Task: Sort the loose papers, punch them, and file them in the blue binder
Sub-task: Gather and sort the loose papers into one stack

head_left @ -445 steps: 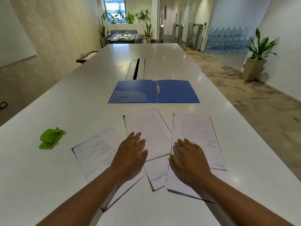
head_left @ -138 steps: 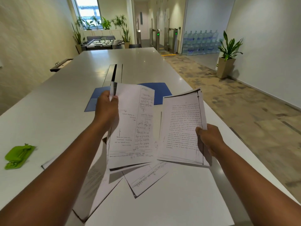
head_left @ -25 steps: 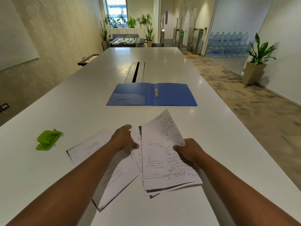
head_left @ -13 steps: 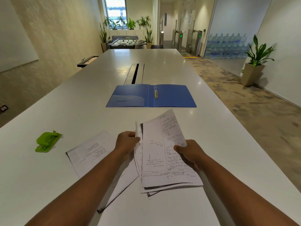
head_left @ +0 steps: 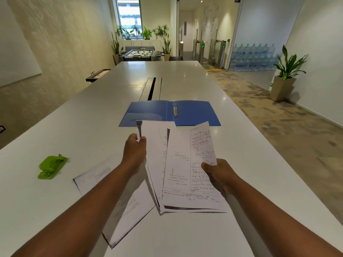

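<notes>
Both hands hold a fanned bundle of printed and handwritten papers [head_left: 183, 171] tilted up above the white table [head_left: 185, 82]. My left hand [head_left: 134, 151] pinches the bundle's left edge near its top. My right hand [head_left: 217, 175] grips its right edge lower down. Another sheet [head_left: 104, 175] lies flat on the table under my left forearm. The blue binder [head_left: 154, 113] lies open beyond the papers, its metal rings [head_left: 175, 111] in the middle. A green hole punch [head_left: 52, 166] sits at the left.
A long cable slot [head_left: 151, 88] runs down the table's middle behind the binder. The table's right edge drops to a carpeted floor. A potted plant [head_left: 285, 75] stands at the right wall, and water bottles are stacked behind glass.
The bundle has been lifted off the table and tilted up. My left hand has slid up its left edge and now pinches it, spreading the back sheets to the left.
</notes>
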Demonstrator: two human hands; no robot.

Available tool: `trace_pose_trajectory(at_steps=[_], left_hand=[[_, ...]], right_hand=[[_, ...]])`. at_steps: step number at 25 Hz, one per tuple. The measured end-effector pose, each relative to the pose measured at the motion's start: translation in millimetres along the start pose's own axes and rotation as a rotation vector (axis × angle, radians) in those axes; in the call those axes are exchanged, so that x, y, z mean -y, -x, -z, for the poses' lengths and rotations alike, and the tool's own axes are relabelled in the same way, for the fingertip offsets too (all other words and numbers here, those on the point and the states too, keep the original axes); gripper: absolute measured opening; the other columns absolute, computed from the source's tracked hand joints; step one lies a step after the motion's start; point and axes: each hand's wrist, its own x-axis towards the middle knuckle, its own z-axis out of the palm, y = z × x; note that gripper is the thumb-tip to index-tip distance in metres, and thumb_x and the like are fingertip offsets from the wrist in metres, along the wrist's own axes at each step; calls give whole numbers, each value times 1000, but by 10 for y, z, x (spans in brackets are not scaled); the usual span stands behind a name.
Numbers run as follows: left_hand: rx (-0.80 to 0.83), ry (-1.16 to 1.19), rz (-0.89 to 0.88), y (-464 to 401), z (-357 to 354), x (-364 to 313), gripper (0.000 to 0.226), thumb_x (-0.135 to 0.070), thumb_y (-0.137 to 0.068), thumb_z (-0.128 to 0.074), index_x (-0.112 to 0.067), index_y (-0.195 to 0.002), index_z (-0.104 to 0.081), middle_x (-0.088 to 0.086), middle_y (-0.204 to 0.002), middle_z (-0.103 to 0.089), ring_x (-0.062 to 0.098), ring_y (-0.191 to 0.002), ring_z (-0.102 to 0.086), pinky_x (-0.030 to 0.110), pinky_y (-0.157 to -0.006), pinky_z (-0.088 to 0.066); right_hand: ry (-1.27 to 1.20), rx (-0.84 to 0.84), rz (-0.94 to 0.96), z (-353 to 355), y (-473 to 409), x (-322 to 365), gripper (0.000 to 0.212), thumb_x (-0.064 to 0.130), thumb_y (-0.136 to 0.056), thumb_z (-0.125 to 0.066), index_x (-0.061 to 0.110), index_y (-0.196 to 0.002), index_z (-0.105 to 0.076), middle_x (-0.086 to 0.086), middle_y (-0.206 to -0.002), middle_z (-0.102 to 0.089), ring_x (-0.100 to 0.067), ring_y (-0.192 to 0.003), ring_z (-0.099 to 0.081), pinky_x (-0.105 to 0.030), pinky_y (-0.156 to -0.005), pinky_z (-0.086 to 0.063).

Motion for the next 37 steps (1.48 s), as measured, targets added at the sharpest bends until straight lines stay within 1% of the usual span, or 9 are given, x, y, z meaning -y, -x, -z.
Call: trace_pose_trajectory(at_steps=[5,8,11,15,20,25,30,34,37], left_hand=[[-26,-16,-192,-98,228,-403,9,-30,-103,-51,-26,-98,-57,-10,-86,-62,7,-74,-60,22,-54,-40],[-13,-19,-284,-122,364,-642,10,-32,-103,-53,-30,-94,-58,-10,-85,-65,4,-72,-62,16,-50,-43],[12,-23,-325,-163,458,-809,10,-34,-102,-54,-29,-99,-62,-5,-93,-68,12,-81,-65,25,-62,-50],[36,-17,-333,-176,499,-911,7,-36,-102,-54,-34,-103,-61,-12,-96,-66,9,-86,-62,24,-62,-45],[26,2,-337,-217,579,-977,11,-35,-102,-55,-30,-110,-62,-11,-95,-67,7,-82,-64,22,-59,-44],[53,7,-299,-237,536,-919,14,-37,-102,-55,-26,-108,-62,-6,-96,-67,13,-86,-65,22,-60,-45],[18,50,-185,-182,352,-662,16,-35,-97,-63,-20,-104,-64,0,-96,-70,19,-85,-68,27,-60,-51],[33,167,-35,-152,240,-463,18,-28,-96,-66,-10,-94,-66,18,-96,-72,29,-85,-69,46,-83,-59],[49,236,38,-141,196,-410,16,-27,-95,-68,-14,-103,-61,12,-102,-70,27,-95,-69,42,-87,-59]], right_hand=[[2,-132,71,99,-6,168,18,16,-99,-63,11,-116,-65,-1,-82,-79,-21,-67,-77,-27,-51,-58],[5,-203,118,208,-55,266,16,19,-99,-63,15,-114,-65,1,-83,-79,-20,-65,-76,-26,-49,-56],[-11,-235,152,270,-72,326,8,20,-99,-62,22,-107,-62,7,-79,-77,-16,-65,-76,-26,-48,-56],[13,-238,192,280,-64,379,10,21,-100,-62,29,-94,-63,13,-74,-77,-12,-64,-75,-21,-46,-54],[118,-259,250,317,-54,426,8,26,-99,-63,24,-107,-63,11,-91,-73,-12,-72,-72,-18,-50,-53],[69,-131,221,218,34,486,23,27,-100,-62,15,-120,-63,-4,-101,-77,-29,-85,-76,-40,-70,-62],[-222,167,158,104,210,561,30,17,-101,-58,16,-131,-57,-9,-120,-74,-32,-105,-73,-46,-84,-61],[-285,231,118,21,308,574,31,29,-102,-57,18,-131,-58,-9,-122,-73,-33,-108,-72,-43,-76,-62],[-279,225,104,-9,336,564,33,35,-101,-57,20,-129,-59,-10,-121,-74,-35,-106,-72,-41,-72,-60]])
